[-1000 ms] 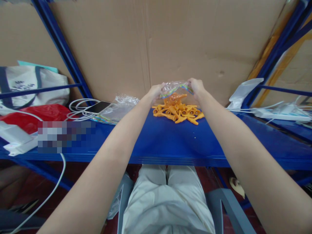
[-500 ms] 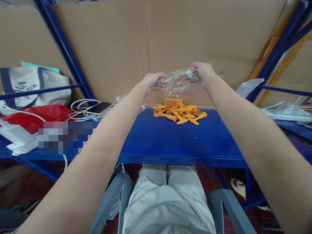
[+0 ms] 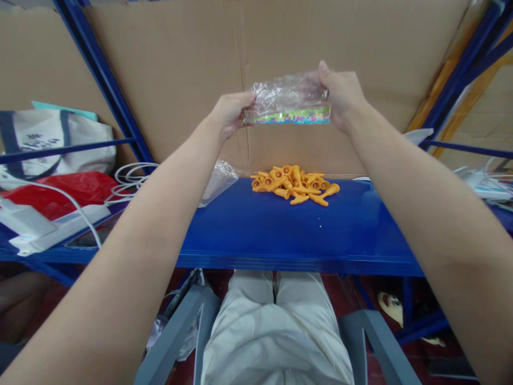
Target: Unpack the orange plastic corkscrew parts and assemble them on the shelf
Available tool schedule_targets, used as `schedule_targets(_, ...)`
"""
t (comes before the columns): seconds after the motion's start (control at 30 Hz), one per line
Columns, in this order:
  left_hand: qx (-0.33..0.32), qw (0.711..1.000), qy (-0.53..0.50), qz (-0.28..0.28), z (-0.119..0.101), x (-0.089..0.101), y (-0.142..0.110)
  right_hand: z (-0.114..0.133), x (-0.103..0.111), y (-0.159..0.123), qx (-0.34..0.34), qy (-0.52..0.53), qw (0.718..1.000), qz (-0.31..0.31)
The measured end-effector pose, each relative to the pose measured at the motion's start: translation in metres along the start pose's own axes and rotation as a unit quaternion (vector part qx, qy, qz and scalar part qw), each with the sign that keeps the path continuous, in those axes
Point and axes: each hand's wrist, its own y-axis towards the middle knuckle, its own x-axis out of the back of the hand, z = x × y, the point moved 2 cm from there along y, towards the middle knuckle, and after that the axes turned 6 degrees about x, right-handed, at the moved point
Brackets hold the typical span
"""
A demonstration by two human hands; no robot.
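A clear plastic bag (image 3: 288, 99) with a colourful printed strip along its lower side is stretched between my two hands, in front of the cardboard. My left hand (image 3: 232, 113) pinches its left end. At the other end, my right hand (image 3: 340, 99) grips the bag, with some fingers showing blurred through the film. Below the bag, a heap of small orange plastic pieces (image 3: 294, 184), some with round hollow ends, lies on the blue shelf (image 3: 280, 230). Beside my left forearm sits another clear plastic bag (image 3: 219, 179).
Upright cardboard (image 3: 168, 64) backs the shelf, between blue metal posts (image 3: 108, 80). To the left are a canvas bag (image 3: 80, 139), a red plastic bag (image 3: 80, 187), a white power strip (image 3: 60, 230) and cables. Another power strip (image 3: 487, 187) lies at the right.
Both hands have risen with the plastic bag and pulled it out flat, its printed strip now at the bottom. The orange pieces under it now lie in a loose heap.
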Motion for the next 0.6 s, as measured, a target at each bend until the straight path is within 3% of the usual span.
schedule_targets(0.2,0.033,0.998,0.031,-0.034,-0.001,0.025,-0.014,0.003,-0.009,-0.022,-0.033,0.069,0.996,-0.037)
schedule_targets(0.33,0.064,0.994,0.082,-0.038,0.016,0.066,-0.018,-0.008,-0.003,-0.036,-0.082,0.052,0.994,-0.047)
schedule_targets(0.4,0.119,0.983,0.135,-0.039,0.031,0.093,-0.02,-0.019,0.002,-0.044,-0.1,0.034,0.993,-0.044)
schedule_targets(0.47,0.189,0.96,0.198,-0.053,0.051,0.121,-0.023,-0.034,0.008,-0.051,-0.11,0.019,0.993,-0.035)
schedule_targets(0.53,0.256,0.916,0.298,-0.08,0.073,0.146,-0.028,-0.05,0.013,-0.059,-0.118,0.0,0.993,-0.024)
schedule_targets(0.6,0.278,0.862,0.414,-0.088,0.094,0.163,-0.033,-0.067,0.016,-0.067,-0.126,-0.024,0.992,-0.011)
